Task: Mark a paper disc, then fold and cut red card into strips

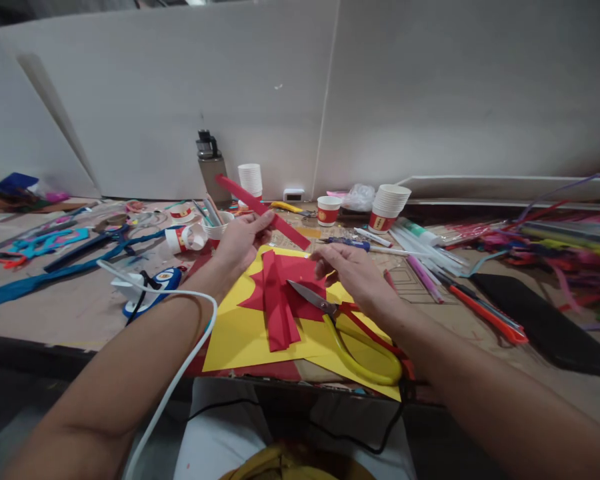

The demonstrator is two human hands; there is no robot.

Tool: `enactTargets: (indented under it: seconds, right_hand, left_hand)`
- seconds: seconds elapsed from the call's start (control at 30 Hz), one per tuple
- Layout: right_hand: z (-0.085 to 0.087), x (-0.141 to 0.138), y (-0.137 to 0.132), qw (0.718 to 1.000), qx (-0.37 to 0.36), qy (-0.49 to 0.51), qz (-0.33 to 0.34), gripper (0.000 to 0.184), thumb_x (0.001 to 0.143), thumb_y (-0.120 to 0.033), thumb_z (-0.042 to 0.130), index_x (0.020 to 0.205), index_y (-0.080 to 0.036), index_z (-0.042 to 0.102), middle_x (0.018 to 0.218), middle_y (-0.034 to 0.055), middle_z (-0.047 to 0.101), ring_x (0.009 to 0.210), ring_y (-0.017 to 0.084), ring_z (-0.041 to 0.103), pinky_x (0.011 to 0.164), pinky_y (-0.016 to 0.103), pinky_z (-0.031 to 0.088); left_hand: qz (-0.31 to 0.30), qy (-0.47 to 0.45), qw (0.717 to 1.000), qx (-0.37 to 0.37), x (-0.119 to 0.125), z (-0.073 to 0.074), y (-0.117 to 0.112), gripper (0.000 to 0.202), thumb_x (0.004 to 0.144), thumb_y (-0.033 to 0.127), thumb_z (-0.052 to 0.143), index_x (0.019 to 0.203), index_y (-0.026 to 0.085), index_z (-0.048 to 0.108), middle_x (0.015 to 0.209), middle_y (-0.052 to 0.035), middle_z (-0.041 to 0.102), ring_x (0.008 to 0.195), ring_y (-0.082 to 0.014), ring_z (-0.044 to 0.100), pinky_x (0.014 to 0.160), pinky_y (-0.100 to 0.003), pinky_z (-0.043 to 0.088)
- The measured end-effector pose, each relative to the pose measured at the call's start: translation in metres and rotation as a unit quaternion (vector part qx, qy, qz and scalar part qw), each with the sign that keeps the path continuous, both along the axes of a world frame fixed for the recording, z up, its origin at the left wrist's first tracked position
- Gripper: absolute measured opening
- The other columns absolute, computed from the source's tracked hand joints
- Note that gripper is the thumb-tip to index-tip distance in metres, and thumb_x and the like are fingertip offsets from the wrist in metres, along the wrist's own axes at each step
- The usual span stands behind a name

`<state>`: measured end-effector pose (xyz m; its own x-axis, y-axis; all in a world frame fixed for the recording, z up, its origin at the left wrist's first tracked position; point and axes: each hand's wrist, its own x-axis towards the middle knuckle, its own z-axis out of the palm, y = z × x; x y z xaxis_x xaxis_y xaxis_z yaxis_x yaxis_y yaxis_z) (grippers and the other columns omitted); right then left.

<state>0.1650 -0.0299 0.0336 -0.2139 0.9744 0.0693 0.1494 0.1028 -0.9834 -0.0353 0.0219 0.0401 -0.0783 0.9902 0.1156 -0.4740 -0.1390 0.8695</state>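
Observation:
My left hand (pixel 247 240) pinches a long red paper strip (pixel 293 232) near its middle, holding it slanted above the table. My right hand (pixel 341 263) is beside the strip's lower right end, its fingers curled together; whether anything is between them is hidden. Below lie several folded red paper strips (pixel 276 300) on a jagged-edged red paper piece (pixel 253 295), over yellow paper sheets (pixel 235 343). A pair of scissors (pixel 333 310) with one yellow and one red handle rests open on the papers, under my right wrist.
A white cable (pixel 213 320) crosses over my left forearm. Paper cups (pixel 387 208), a tipped cup (pixel 183 239), yellow-handled pliers (pixel 287 207) and a glue gun (pixel 153 293) surround the papers. A black flat case (pixel 545 320) and an orange cutter (pixel 490 317) lie right.

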Motion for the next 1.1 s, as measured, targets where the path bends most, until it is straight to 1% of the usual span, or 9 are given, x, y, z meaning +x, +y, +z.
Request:
enactTargets:
  seconds: [0.1,0.17,0.33,0.5,0.73,0.87,0.93,1.0,1.1]
  right_hand:
    - [-0.001,0.002,0.004,0.999,0.042,-0.009,-0.001,0.039,0.086,-0.054,0.049,0.084,-0.017,0.062,0.073,0.0025,0.063,0.063,0.012,0.059,0.052,0.021,0.046]
    - [-0.003,0.002,0.004,0.998,0.041,-0.029,0.032,0.04,0.085,-0.055,0.051,0.077,-0.017,0.061,0.07,0.0022,0.063,0.06,0.012,0.058,0.052,0.022,0.045]
    - [-0.007,-0.001,0.0,0.997,0.03,-0.055,0.04,0.035,0.082,-0.045,0.057,0.061,-0.016,0.058,0.054,-0.0002,0.058,0.049,0.01,0.051,0.05,0.023,0.04]
    - [-0.004,-0.004,-0.005,0.993,0.03,-0.102,0.045,0.035,0.083,-0.043,0.055,0.061,-0.016,0.06,0.056,0.0016,0.061,0.05,0.011,0.052,0.049,0.022,0.038]
    - [-0.001,-0.006,-0.014,0.986,0.054,-0.133,0.09,0.036,0.085,-0.042,0.053,0.061,-0.017,0.06,0.054,-0.0004,0.06,0.049,0.01,0.051,0.051,0.023,0.036]
    - [0.001,-0.006,-0.016,0.989,0.06,-0.124,0.051,0.035,0.085,-0.043,0.054,0.061,-0.017,0.06,0.054,-0.0005,0.059,0.051,0.011,0.051,0.051,0.023,0.036]
    - [0.002,-0.006,-0.016,0.99,0.068,-0.121,0.011,0.036,0.085,-0.043,0.054,0.061,-0.017,0.06,0.056,0.0004,0.06,0.053,0.012,0.053,0.052,0.023,0.038]
    - [0.003,-0.005,-0.015,0.988,0.085,-0.131,-0.007,0.037,0.086,-0.043,0.053,0.061,-0.017,0.06,0.057,0.0013,0.062,0.055,0.013,0.054,0.054,0.024,0.039]
    - [0.002,-0.003,-0.013,0.982,0.118,-0.15,-0.002,0.037,0.087,-0.043,0.052,0.061,-0.017,0.06,0.059,0.0017,0.063,0.056,0.013,0.055,0.055,0.024,0.039]
  left_hand:
    - [-0.042,0.067,0.997,0.019,0.016,-0.003,-0.012,0.024,0.065,0.024,0.079,0.059,0.01,0.061,0.054,-0.0011,0.057,0.047,-0.0045,0.046,0.047,-0.017,0.035]
    - [-0.054,0.101,0.993,0.014,0.024,-0.003,-0.02,0.024,0.065,0.025,0.079,0.059,0.01,0.061,0.052,-0.0008,0.056,0.046,-0.0049,0.046,0.046,-0.018,0.034]
    - [-0.062,0.05,0.997,0.005,0.023,-0.003,-0.02,0.024,0.063,0.027,0.081,0.062,0.01,0.063,0.054,-0.0004,0.056,0.048,-0.0047,0.047,0.047,-0.017,0.035]
    - [-0.005,-0.042,0.999,-0.012,0.007,-0.001,-0.004,0.02,0.063,0.022,0.08,0.065,0.011,0.064,0.056,0.0005,0.058,0.046,-0.0036,0.046,0.044,-0.015,0.036]
    - [0.108,-0.127,0.986,-0.012,-0.032,0.012,0.018,0.016,0.07,0.016,0.075,0.062,0.013,0.061,0.054,0.0015,0.059,0.045,-0.0036,0.047,0.042,-0.015,0.037]
    - [0.131,-0.17,0.977,-0.006,-0.042,0.014,0.021,0.018,0.076,0.024,0.071,0.065,0.014,0.061,0.058,0.0005,0.062,0.049,-0.0038,0.051,0.045,-0.014,0.039]
    - [0.106,-0.158,0.982,-0.018,-0.035,0.012,0.017,0.026,0.078,0.036,0.068,0.068,0.014,0.062,0.064,-0.0024,0.065,0.053,-0.0055,0.055,0.048,-0.016,0.042]
    - [0.029,-0.111,0.992,-0.048,-0.02,0.008,0.009,0.032,0.076,0.044,0.068,0.072,0.012,0.064,0.07,-0.0056,0.067,0.057,-0.008,0.058,0.049,-0.018,0.043]
    - [-0.089,-0.017,0.995,-0.038,0.004,0.002,-0.007,0.03,0.067,0.037,0.078,0.075,0.012,0.064,0.069,-0.0045,0.066,0.061,-0.0108,0.06,0.055,-0.021,0.045]
